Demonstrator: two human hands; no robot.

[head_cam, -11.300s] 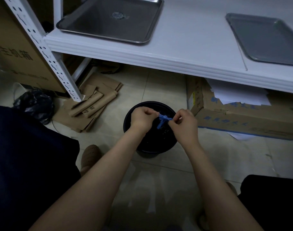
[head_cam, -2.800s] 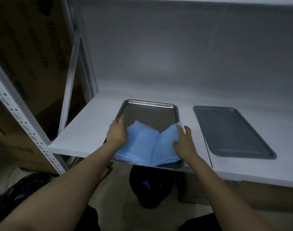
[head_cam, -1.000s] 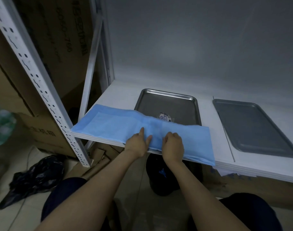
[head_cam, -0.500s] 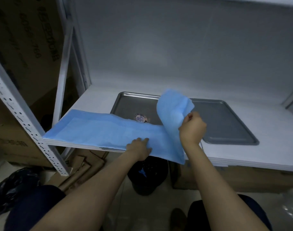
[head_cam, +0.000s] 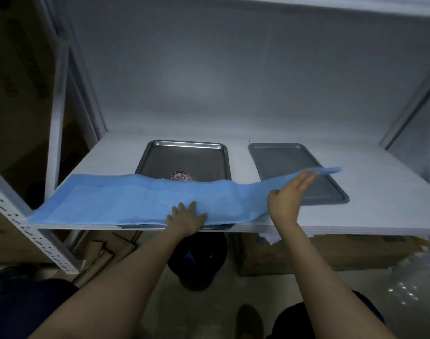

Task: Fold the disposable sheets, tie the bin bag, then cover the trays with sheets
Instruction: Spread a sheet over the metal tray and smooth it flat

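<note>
A long blue disposable sheet (head_cam: 125, 201) lies unfolded along the front of the white shelf (head_cam: 385, 196), over the near part of the shiny steel tray (head_cam: 184, 155). My left hand (head_cam: 187, 217) presses flat on the sheet at the shelf's front edge. My right hand (head_cam: 291, 194), fingers straight, carries the sheet's right end out over the near left corner of the darker grey tray (head_cam: 292, 159); that end hangs lifted and blurred. Under the shelf stands the black bin (head_cam: 201, 260) with its bag, a blue tie showing on top.
A perforated white upright (head_cam: 35, 238) stands at the shelf's left front corner. Flattened cardboard (head_cam: 106, 250) lies on the floor at the left, and a cardboard box (head_cam: 331, 253) sits under the shelf at the right. My knees and a shoe show at the bottom.
My right hand has swung the sheet's folded-back right flap from above the steel tray out to the right, over the grey tray. My left hand stays pressed on the sheet.
</note>
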